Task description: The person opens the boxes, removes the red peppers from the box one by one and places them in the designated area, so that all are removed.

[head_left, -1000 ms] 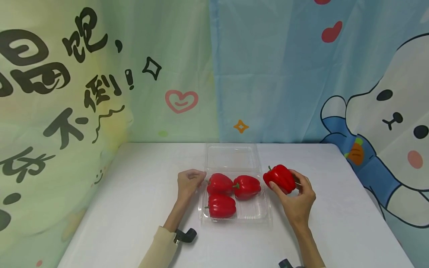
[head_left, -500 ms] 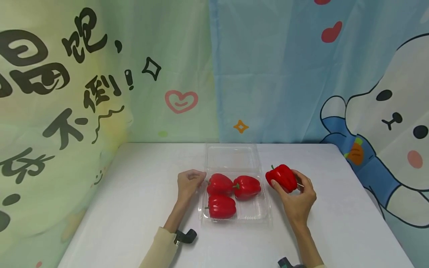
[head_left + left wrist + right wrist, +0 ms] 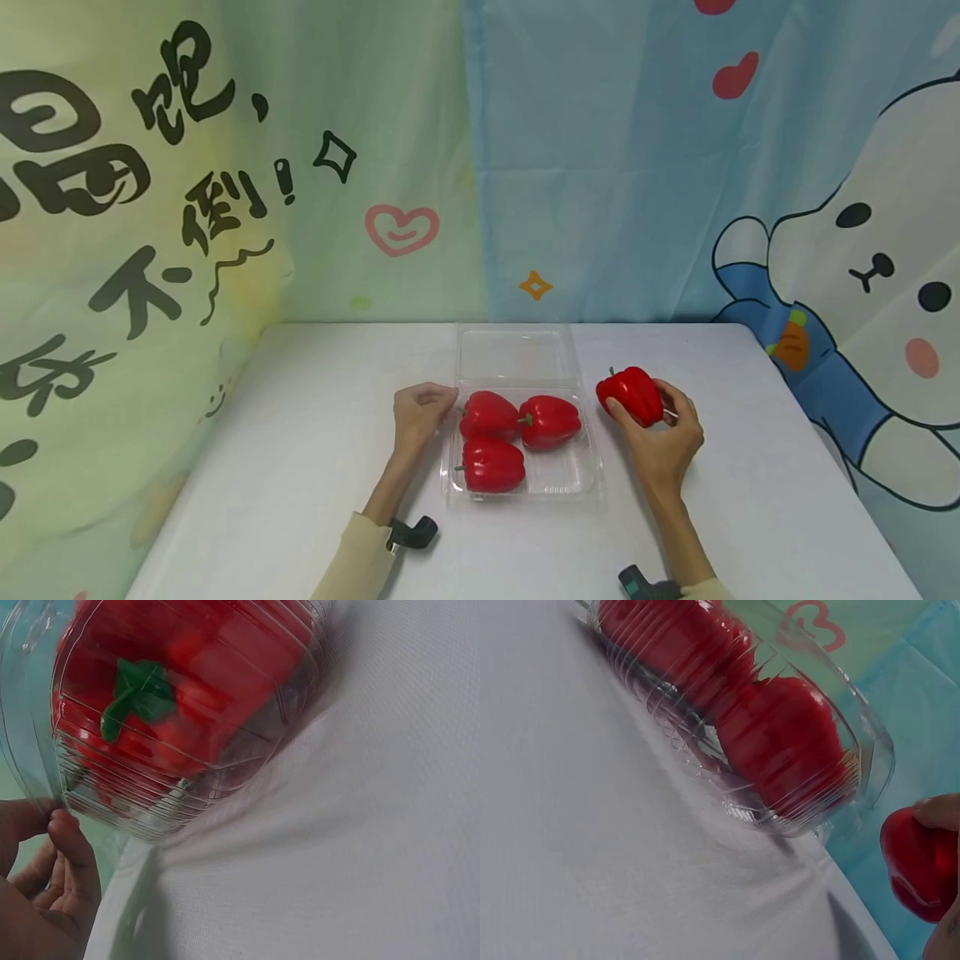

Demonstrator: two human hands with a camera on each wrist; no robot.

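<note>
An opened clear plastic clamshell box (image 3: 566, 477) sits on the table with three red bell peppers inside: one at back left (image 3: 487, 415), one at back right (image 3: 551, 422) and one at front left (image 3: 492, 466). My left hand (image 3: 417, 421) pinches the box's left rim between thumb and finger, as the left wrist view shows close up. To the right of the box, my right hand (image 3: 666, 446) grips a fourth red bell pepper (image 3: 630, 395) above the table, apart from the box. Only part of that pepper (image 3: 915, 862) shows in the right wrist view.
The box's clear lid (image 3: 514, 357) is folded back toward the far table edge. A white cloth covers the table (image 3: 315, 433). Behind it hangs a printed curtain (image 3: 585, 167) with a cartoon animal and lettering.
The pepper in my right hand has shifted a little to the right and turned slightly. My left hand keeps its hold on the rim. The head view has moved very slightly.
</note>
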